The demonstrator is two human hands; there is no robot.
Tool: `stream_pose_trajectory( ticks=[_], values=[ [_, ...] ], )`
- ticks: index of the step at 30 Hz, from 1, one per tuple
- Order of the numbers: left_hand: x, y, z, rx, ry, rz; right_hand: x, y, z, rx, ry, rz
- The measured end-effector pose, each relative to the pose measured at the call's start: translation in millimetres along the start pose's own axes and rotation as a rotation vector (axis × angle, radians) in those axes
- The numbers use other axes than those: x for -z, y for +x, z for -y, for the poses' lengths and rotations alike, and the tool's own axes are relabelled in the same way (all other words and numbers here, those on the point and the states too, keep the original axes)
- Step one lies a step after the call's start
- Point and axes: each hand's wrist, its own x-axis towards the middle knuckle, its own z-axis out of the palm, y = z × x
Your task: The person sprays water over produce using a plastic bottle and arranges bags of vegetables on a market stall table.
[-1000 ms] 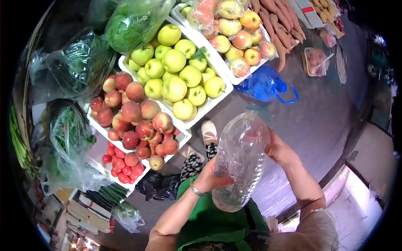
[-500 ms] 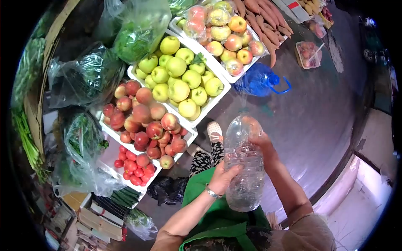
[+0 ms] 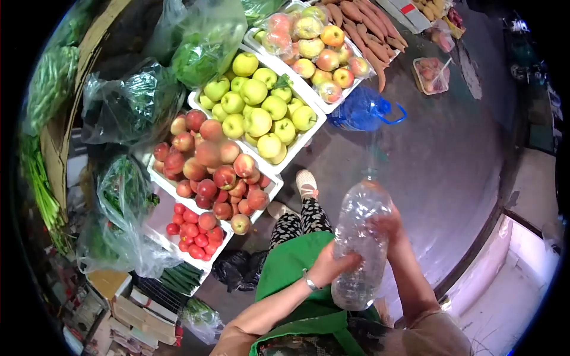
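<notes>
A large clear plastic bottle (image 3: pixel 362 237) is held in front of my body, its narrow neck pointing away from me. My left hand (image 3: pixel 335 264) grips its lower left side, a bracelet on the wrist. Around the upper right side curls my right hand (image 3: pixel 386 222), partly seen through the plastic. Beyond the neck a faint clear streak shows; whether it is poured water I cannot tell. Past it, a blue plastic jug (image 3: pixel 359 111) with a blue handle lies on the floor beside the fruit boxes.
White boxes to the left hold peaches (image 3: pixel 205 163), tomatoes (image 3: pixel 193 232) and green apples (image 3: pixel 258 104); another box holds red-yellow apples (image 3: pixel 326 58). Sweet potatoes (image 3: pixel 368 32) lie at the top. Bagged greens (image 3: pixel 124 196) line the left. A fruit tub (image 3: pixel 432 75) sits on the floor.
Both hands and the bottle have shifted slightly right and toward my body. The grip stays on the bottle. The camera view has shifted a little.
</notes>
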Motion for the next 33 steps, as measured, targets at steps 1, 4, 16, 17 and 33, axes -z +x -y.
stream_pose_trajectory(
  ticks=[1,4,16,17,33],
  values=[
    [10.7,1.1,14.8,0.013,-0.044,0.007,-23.2,-6.7,5.1,0.022,-0.192,0.032],
    [16.7,-3.3,25.8,-0.078,-0.071,-0.032,-50.0,-11.2,3.1,0.075,-0.385,0.107],
    [68.6,-30.6,114.9,-0.242,0.564,-0.086,-63.9,-1.0,-49.1,-0.143,-0.567,0.285],
    [69.7,-37.1,125.0,-0.247,0.468,-0.123,-64.9,-6.8,-56.5,-0.163,-0.564,0.289],
    [47.6,-60.3,143.6,-0.03,-0.201,-0.094,-10.7,-12.0,-89.3,-0.22,-0.601,0.191]
  ],
)
